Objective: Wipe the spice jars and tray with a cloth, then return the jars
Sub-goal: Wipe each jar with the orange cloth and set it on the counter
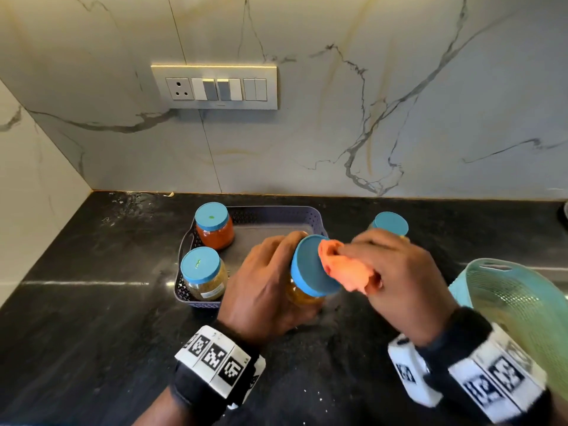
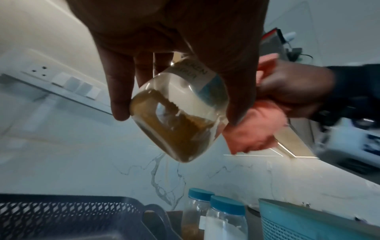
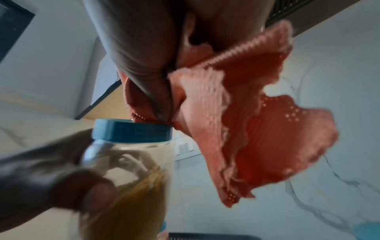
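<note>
My left hand (image 1: 270,281) grips a glass jar of yellow-brown spice (image 1: 304,295) with a blue lid (image 1: 313,265), held tilted above the black counter. The same jar (image 2: 179,113) shows from below in the left wrist view and in the right wrist view (image 3: 127,178). My right hand (image 1: 390,269) holds a bunched orange cloth (image 1: 347,272) against the lid's right edge; the cloth (image 3: 246,138) hangs loose below the fingers. A dark perforated tray (image 1: 276,215) behind holds a red-spice jar (image 1: 214,226) and a greenish-spice jar (image 1: 203,273).
A further blue-lidded jar (image 1: 390,224) stands right of the tray, mostly hidden behind my right hand; the left wrist view shows two jars (image 2: 222,216) there. A teal basket (image 1: 516,299) sits at the right. A switch panel (image 1: 215,87) is on the marble wall.
</note>
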Demonstrator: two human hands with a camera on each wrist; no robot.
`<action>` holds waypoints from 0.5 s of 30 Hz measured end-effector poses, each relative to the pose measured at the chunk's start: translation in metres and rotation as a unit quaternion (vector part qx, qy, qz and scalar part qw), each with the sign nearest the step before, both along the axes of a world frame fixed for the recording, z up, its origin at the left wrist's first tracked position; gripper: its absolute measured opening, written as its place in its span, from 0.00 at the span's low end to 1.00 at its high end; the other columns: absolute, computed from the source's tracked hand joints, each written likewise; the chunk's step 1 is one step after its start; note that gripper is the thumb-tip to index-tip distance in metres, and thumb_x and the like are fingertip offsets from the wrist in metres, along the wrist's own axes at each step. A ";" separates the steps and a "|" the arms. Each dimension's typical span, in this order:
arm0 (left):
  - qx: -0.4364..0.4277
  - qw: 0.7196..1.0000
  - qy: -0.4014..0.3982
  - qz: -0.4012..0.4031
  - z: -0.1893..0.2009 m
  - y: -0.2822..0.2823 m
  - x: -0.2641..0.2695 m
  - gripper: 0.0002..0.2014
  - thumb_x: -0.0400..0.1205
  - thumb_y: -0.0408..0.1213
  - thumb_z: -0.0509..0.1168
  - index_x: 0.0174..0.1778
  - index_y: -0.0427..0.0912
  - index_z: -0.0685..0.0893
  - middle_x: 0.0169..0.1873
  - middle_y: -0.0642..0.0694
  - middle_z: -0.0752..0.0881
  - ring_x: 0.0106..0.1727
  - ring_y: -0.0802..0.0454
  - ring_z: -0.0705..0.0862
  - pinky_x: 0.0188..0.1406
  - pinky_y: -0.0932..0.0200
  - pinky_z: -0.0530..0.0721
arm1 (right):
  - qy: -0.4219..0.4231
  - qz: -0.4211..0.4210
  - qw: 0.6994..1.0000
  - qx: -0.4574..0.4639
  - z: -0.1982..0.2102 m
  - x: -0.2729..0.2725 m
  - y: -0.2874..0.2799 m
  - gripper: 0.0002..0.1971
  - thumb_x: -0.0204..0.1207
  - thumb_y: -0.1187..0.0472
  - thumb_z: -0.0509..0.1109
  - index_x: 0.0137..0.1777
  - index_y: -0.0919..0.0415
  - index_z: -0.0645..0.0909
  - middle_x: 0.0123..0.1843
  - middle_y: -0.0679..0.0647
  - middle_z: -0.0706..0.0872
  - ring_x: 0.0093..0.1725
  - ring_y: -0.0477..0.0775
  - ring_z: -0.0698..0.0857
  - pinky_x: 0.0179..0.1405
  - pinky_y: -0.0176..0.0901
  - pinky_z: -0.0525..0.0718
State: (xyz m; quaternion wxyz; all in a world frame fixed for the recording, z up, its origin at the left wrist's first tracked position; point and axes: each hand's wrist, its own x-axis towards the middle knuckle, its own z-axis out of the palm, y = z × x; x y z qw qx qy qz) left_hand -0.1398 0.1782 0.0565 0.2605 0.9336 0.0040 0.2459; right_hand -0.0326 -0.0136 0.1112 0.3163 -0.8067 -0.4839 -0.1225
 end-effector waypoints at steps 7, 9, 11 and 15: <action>-0.017 1.000 0.000 0.007 0.008 0.012 0.008 0.48 0.68 0.63 0.76 0.79 0.40 0.70 0.70 0.43 0.81 0.68 0.43 0.82 0.59 0.41 0.86 | 0.000 0.081 0.996 -0.036 0.008 -0.023 0.016 0.22 0.66 0.65 0.81 0.61 0.60 0.88 0.56 0.53 0.87 0.54 0.52 0.86 0.50 0.43 0.87; -0.013 1.000 -0.007 0.025 0.012 0.013 0.005 0.46 0.68 0.63 0.77 0.77 0.42 0.72 0.68 0.46 0.82 0.66 0.45 0.82 0.58 0.44 0.86 | -0.007 0.061 0.998 -0.020 0.005 -0.019 0.000 0.16 0.71 0.60 0.77 0.59 0.60 0.89 0.54 0.53 0.87 0.51 0.52 0.87 0.46 0.47 0.88; 0.002 1.000 -0.008 0.026 0.013 0.004 0.006 0.44 0.69 0.62 0.77 0.77 0.44 0.73 0.67 0.48 0.82 0.65 0.46 0.83 0.58 0.45 0.86 | -0.035 0.014 0.999 -0.001 0.006 -0.001 -0.003 0.15 0.73 0.58 0.71 0.57 0.60 0.90 0.50 0.54 0.87 0.47 0.54 0.86 0.42 0.53 0.88; -0.005 1.000 0.012 0.008 0.010 -0.006 0.015 0.48 0.67 0.61 0.79 0.80 0.45 0.70 0.69 0.46 0.81 0.66 0.46 0.82 0.58 0.45 0.87 | -0.040 0.011 0.999 0.001 0.015 0.007 0.027 0.18 0.71 0.58 0.69 0.59 0.61 0.89 0.51 0.56 0.88 0.48 0.57 0.87 0.45 0.53 0.89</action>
